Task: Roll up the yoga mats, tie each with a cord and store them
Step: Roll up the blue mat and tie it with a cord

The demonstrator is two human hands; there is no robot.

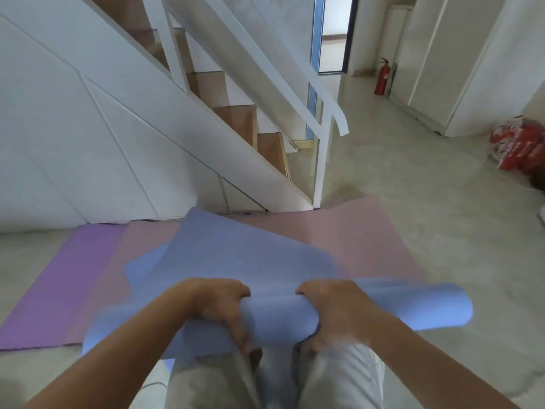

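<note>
The fingers (239,291) of the left hand (218,308) curl over the top of a rolled length of blue mat (277,317), with the thumb hooked under its near side; the right hand (333,314) grips the same roll just beside it, fingers wrapped over the top in the same way. The roll is lifted clear of the floor, in front of the person's knees (339,379), which are in light trousers. Its right end sticks out past the right hand as an open tube, and the unrolled rest of the blue mat slopes away from the hands, loose and somewhat skewed.

Under that free end lie two more mats flat on the floor (436,225) – a pink mat (368,231) in the middle and a purple mat (73,276) to the left, its right edge covered by the pink one. The floor is pale and smooth-looking.

Just beyond the mats stands a white staircase (177,137) with wooden treads and a white handrail; its panelled side closes off the left. To the right of it a passage leads to a bright doorway (333,39). A red fire extinguisher (382,79) stands by tall white cupboards (442,69) along the right wall – and a red printed bag (522,146) lies on the floor near them, well apart from the mats
</note>
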